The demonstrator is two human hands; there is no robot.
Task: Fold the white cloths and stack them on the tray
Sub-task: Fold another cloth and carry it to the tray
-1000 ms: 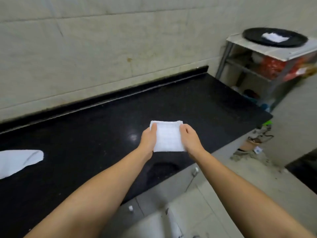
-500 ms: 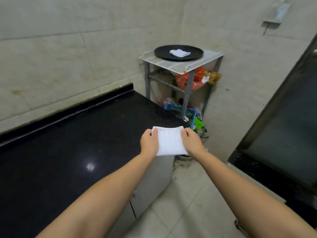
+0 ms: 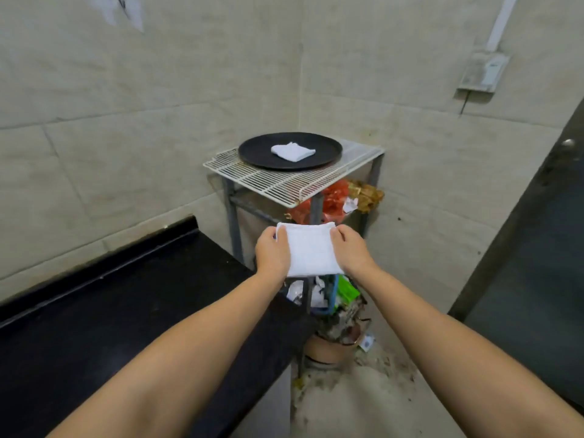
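A folded white cloth (image 3: 311, 250) is held flat in the air between both hands, past the right end of the black counter. My left hand (image 3: 271, 251) grips its left edge and my right hand (image 3: 352, 249) grips its right edge. Ahead and higher up, a round black tray (image 3: 252, 153) rests on a white wire rack. One folded white cloth (image 3: 293, 151) lies in the middle of that tray.
The black counter (image 3: 126, 311) runs along the tiled wall at the left. The wire rack (image 3: 278, 181) tops a grey metal stand with red bags and clutter on its lower shelves. A pot (image 3: 328, 349) sits on the dirty floor. A dark door (image 3: 537, 263) is at the right.
Both hands carried the folded cloth off the counter and to the right, toward the stand. The view turned right, so the tray now sits straight ahead and closer.
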